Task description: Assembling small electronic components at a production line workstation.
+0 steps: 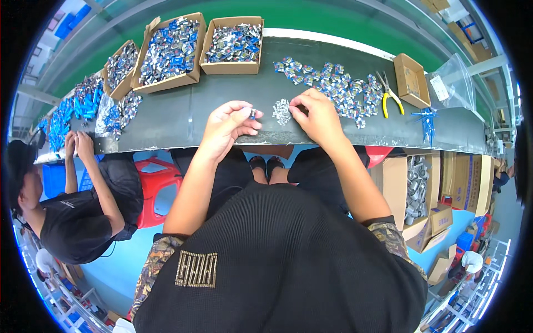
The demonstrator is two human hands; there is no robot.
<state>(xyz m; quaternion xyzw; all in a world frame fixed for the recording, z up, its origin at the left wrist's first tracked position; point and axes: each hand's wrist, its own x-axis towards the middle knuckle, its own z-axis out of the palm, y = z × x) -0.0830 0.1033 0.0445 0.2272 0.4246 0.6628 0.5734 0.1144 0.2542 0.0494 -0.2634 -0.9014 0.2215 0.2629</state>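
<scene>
Between the thumb and fingers of my left hand point(226, 125) is a small metal part point(253, 114) with blue on it, held just above the dark bench. My right hand point(320, 117) is at the right edge of a little heap of tiny silvery pieces point(281, 112). Its thumb and forefinger are pinched together, and whatever they grip is too small to make out. Beyond that hand, many small blue-and-silver metal parts point(338, 91) lie spread over the bench top.
Cardboard boxes of similar parts point(230, 68) line the far left. Yellow-handled pliers point(393, 103), a small carton point(411, 80), a clear bag point(452, 83) and blue thin strips point(428, 127) lie right. At left, a co-worker point(78, 205) handles parts beside blue pieces point(61, 125).
</scene>
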